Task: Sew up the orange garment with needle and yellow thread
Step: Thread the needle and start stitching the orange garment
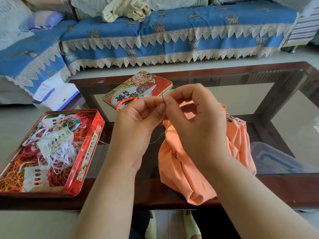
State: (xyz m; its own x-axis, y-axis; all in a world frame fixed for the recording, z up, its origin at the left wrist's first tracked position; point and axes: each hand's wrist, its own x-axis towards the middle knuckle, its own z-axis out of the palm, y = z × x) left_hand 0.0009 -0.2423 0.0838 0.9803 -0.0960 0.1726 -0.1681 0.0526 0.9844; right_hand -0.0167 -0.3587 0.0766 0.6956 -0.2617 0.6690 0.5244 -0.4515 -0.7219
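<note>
Both hands, left (138, 118) and right (195, 114), pinch the thin dark steel needle (163, 100) above the crumpled orange garment (181, 166); threading the fine yellow thread (156, 139) appears in hand, demanding steady alignment.

A crumpled orange garment (174, 168) lies on the table edge, needle (163, 99) upright above, yellow thread (156, 139) trailing left.
</note>
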